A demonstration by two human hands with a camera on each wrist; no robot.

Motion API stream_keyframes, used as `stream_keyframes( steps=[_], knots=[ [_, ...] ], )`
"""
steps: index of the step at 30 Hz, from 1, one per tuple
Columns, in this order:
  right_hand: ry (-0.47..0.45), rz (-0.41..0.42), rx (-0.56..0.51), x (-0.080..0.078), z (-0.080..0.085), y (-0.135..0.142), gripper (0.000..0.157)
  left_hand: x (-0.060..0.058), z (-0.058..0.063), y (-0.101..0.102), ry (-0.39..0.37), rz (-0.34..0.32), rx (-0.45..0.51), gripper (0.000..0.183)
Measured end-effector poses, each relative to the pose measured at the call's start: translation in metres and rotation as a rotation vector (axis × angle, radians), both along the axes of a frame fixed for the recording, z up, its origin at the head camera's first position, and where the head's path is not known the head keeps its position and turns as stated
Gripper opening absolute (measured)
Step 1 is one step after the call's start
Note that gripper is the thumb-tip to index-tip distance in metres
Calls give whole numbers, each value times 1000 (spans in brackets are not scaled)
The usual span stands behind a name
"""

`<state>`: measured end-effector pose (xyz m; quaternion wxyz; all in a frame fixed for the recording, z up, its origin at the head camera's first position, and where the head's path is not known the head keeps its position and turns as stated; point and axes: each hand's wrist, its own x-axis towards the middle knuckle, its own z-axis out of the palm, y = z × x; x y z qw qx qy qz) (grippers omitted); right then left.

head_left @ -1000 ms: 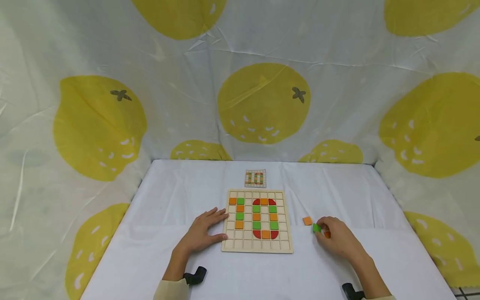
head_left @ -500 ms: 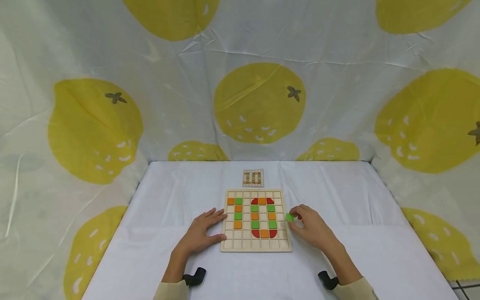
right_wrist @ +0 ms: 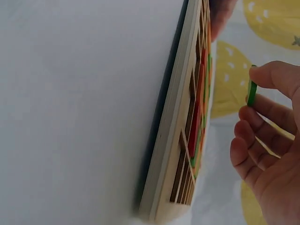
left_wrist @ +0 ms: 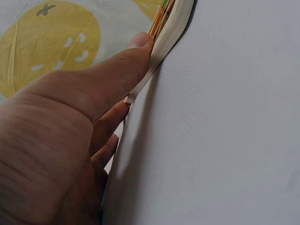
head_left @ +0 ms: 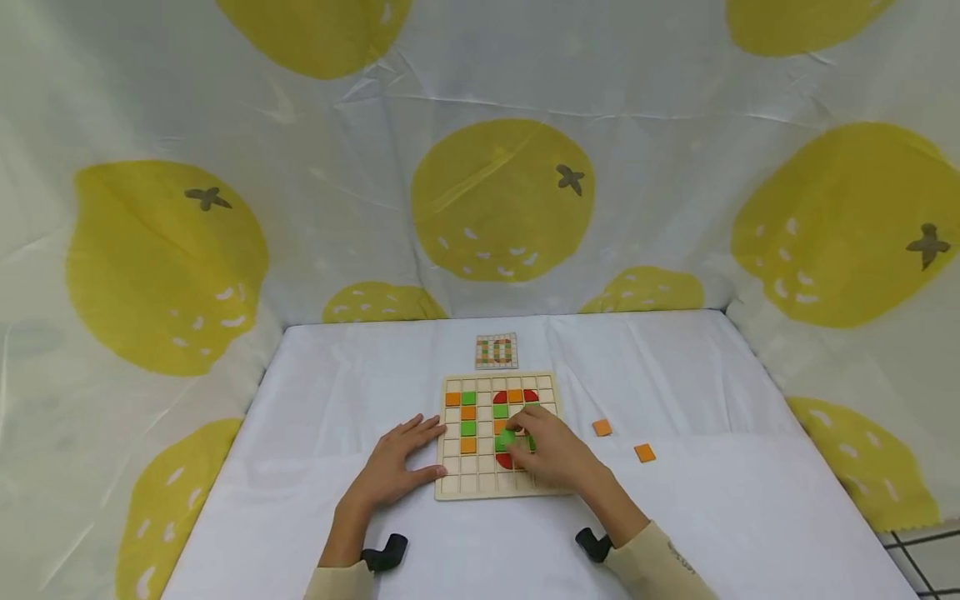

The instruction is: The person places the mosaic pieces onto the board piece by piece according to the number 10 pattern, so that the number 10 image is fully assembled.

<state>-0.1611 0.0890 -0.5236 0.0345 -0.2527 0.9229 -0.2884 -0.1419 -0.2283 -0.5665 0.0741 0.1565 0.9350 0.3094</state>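
Observation:
A wooden grid board (head_left: 480, 485) lies on the white table, with orange, green and red tiles set in some of its squares. My right hand (head_left: 553, 450) is over the board's right half and pinches a green square tile (right_wrist: 252, 89) between thumb and index finger. In the right wrist view that tile is held above the board's surface, and the other fingers are bent. My left hand (head_left: 397, 463) rests against the board's left edge, its thumb (left_wrist: 136, 47) and fingertips touching the rim. The right hand hides several of the tiles on the board.
Two loose orange tiles (head_left: 602, 427) lie on the table to the right of the board. Behind the board is a small patterned card (head_left: 497, 351) showing a coloured grid. A lemon-print cloth (head_left: 502, 200) hangs round the back and sides.
My right hand has picked up the green tile from the table on the right and carried it left over the board. The left hand has kept its place at the board's edge.

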Motion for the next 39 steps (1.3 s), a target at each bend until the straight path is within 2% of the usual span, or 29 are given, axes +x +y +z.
stream_keyframes(
  steps=[3,10,16,23,30,39],
  knots=[
    [0,49,14,-1,-1,-14,25,1,1,-1,1,-1,7,74],
    [-31,90,49,2,-4,-36,29,0,4,-2,16,-14,21,73],
    [-7,139,69,1,-11,-47,28,-1,4,-2,24,-17,22,73],
    [-25,181,102,2,-12,-55,25,-1,3,-2,-2,-14,24,74],
    [-57,182,139,5,-11,-60,25,0,-2,-4,18,-13,21,74],
    [-57,173,151,5,-10,-61,28,0,0,-3,30,-28,22,74]
  ],
)
